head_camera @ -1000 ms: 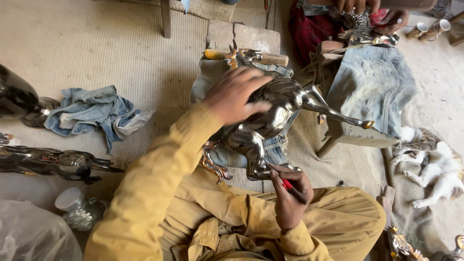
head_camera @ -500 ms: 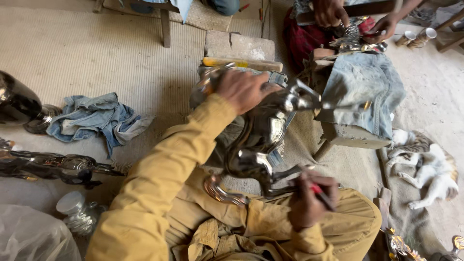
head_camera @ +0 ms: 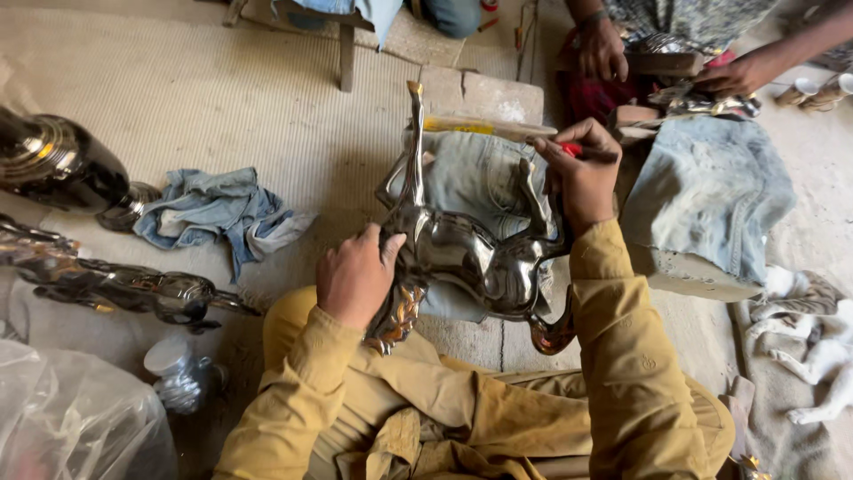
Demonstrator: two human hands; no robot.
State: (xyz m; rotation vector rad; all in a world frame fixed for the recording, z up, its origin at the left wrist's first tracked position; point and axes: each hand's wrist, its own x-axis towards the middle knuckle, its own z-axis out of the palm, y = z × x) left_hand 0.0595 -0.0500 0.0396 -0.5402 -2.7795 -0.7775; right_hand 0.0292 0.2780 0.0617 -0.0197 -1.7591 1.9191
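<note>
Two mustard-yellow sleeves and trouser legs fill the bottom of the frame, the person sitting on a floor (head_camera: 222,116) covered with pale ribbed matting, dusty and worn. At lower left lies a crumpled clear plastic bag (head_camera: 71,418), and just right of it a small clear plastic cup (head_camera: 173,364). In the lower centre the left hand (head_camera: 355,276) is clenched around one end of a shiny metal horse figure (head_camera: 462,258), thumb on its dark polished body; the figure lies on a folded denim pad (head_camera: 471,173) in the middle of the frame, one slim part sticking up toward the top. The right hand (head_camera: 577,173), right of centre, is closed around a thin red-handled tool (head_camera: 573,148) and rests against the figure's raised legs. At mid left lie another dark polished metal figure (head_camera: 115,284) and, above it, a round dark metal vase (head_camera: 53,164), with a heap of blue denim rag (head_camera: 222,213) just beside them. At right a block wrapped in denim (head_camera: 711,204) stands near the figure, and a white animal (head_camera: 817,347) lies at the right edge. Farthest, along the top right, another person's two hands (head_camera: 604,49) work on a small silvery piece (head_camera: 702,102), while a wooden stool leg (head_camera: 346,53) stands at top centre
</note>
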